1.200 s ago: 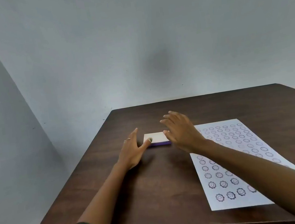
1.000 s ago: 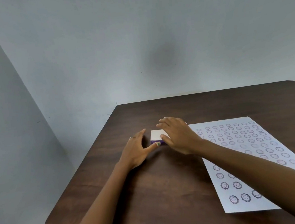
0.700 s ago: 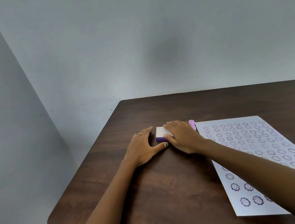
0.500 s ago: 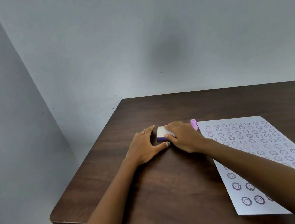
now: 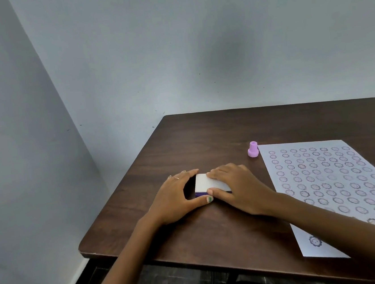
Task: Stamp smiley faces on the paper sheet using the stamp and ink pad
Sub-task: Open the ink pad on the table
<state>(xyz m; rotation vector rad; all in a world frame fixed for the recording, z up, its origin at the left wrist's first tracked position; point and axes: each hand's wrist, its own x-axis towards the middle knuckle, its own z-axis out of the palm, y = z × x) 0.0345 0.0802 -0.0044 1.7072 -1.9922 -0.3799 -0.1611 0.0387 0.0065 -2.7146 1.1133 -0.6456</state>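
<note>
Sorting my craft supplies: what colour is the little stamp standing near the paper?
Light purple stamp; the head view shows it best.

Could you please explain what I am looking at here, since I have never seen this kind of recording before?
There is no machine: a person wears a camera on the head, looking down at both bare hands. On the dark wooden table lies a paper sheet covered with rows of stamped faces. A small purple stamp stands untouched by its far corner. The left hand and right hand both rest on a flat white-topped ink pad, which looks closed. Neither hand has lifted anything.
</note>
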